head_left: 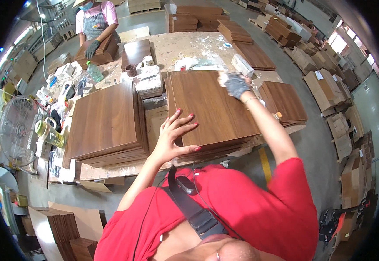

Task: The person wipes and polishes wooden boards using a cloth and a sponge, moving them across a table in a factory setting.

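- Your bare left hand [175,135] lies on the near left edge of the middle board [217,111], its fingers spread apart.
- That brown board tops a stack at the near side of the table [172,48], right in front of you.
- Another brown stack [104,117] stands to its left, and a lower pile [283,101] to its right.
- Your gloved right hand [237,87] is at the board's far right corner with a white wad [222,79]; blur hides whether its fingers clamp it.
- Far left, a co-worker's gloved hand [92,49] rests on brown boards [106,48].
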Available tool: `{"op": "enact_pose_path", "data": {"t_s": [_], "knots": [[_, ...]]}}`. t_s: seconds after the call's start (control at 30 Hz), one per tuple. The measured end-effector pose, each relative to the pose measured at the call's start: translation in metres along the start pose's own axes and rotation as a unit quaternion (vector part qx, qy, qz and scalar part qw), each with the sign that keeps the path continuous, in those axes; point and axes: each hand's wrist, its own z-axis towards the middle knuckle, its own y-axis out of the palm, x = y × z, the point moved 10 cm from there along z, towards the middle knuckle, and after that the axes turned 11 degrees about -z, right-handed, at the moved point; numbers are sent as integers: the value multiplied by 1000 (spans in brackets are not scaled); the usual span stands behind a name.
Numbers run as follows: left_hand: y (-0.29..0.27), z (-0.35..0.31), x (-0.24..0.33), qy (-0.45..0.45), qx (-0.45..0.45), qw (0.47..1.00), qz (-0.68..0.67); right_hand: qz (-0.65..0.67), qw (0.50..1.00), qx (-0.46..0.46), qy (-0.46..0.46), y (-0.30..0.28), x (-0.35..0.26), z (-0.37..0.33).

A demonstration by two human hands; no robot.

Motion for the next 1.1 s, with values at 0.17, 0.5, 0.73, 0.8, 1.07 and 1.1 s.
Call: {"op": "enact_pose_path", "data": {"t_s": [0.17,0.5,0.73,0.8,1.07,1.1], "knots": [[-4,1,2,11,13,1000,3,110,985,39,-130,-38,-163,43],[1,9,6,16,-1,1000,-12,26,996,-42,71,53,74,51],[-10,-3,-12,-34,79,996,-33,-88,984,147,-53,-2,-92,25],[-16,-11,-15,-35,104,994,3,27,990,58,-127,-79,-182,-16],[-7,-9,-15,-90,34,995,38,9,991,52,-120,-84,-150,-168],[-7,-7,-13,-93,3,993,73,29,993,85,-75,-81,-119,-173]]}}
